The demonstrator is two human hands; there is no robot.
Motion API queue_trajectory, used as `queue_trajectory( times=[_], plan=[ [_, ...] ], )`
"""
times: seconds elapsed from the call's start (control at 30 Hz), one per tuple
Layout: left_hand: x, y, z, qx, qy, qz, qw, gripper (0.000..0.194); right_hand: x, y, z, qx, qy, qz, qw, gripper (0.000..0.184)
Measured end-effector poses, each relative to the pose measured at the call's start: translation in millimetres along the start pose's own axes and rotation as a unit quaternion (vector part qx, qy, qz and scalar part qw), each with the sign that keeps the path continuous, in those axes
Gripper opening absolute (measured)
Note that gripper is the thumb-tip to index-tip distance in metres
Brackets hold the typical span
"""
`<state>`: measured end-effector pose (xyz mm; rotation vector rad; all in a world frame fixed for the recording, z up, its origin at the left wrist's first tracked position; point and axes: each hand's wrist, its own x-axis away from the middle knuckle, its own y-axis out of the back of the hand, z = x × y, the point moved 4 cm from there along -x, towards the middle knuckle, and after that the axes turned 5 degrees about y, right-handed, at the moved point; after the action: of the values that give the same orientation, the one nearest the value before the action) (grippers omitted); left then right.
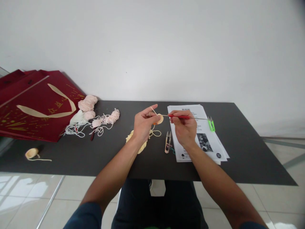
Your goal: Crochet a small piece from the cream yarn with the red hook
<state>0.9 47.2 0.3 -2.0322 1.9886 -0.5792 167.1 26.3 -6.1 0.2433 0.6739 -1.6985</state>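
My left hand (143,123) pinches a small round cream crochet piece (160,119), with a strand of yarn looped over its raised index finger. In my right hand (185,127) is a crochet hook (182,117) with a red grip, its fingers closed round the grip. The hook's metal tip points left and meets the yarn by the crochet piece. A bit of orange shows under my left thumb. Below the left wrist lies a pale yellow ball of yarn (142,148), partly hidden by the forearm.
Thread snips (167,143) lie beside a stack of printed sheets (209,140); green-handled snips (211,124) rest on the sheets' right edge. To the left are pink yarn (87,103), dark red gift bags (40,105) and a cream crochet cup (31,153). A white wall (152,57) stands behind the table.
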Motion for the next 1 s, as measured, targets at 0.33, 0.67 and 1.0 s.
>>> queue_trajectory(
  times=[0.33,0.67,1.0],
  plan=[
    [7.5,0.9,-5.0,-0.151,-0.154,-0.043,0.976,0.041,10.3,-6.5,23.9,0.115,0.092,0.012,0.989,0.012],
    [-5.3,2.9,-0.6,-0.034,-0.054,0.036,0.997,0.043,1.7,-0.3,11.4,-0.018,-0.033,-0.022,0.999,0.015],
    [-6.2,0.9,-3.4,0.0,-0.016,0.08,0.997,0.032,-3.7,-4.0,7.9,-0.14,-0.114,-0.024,0.983,0.02]
  ],
)
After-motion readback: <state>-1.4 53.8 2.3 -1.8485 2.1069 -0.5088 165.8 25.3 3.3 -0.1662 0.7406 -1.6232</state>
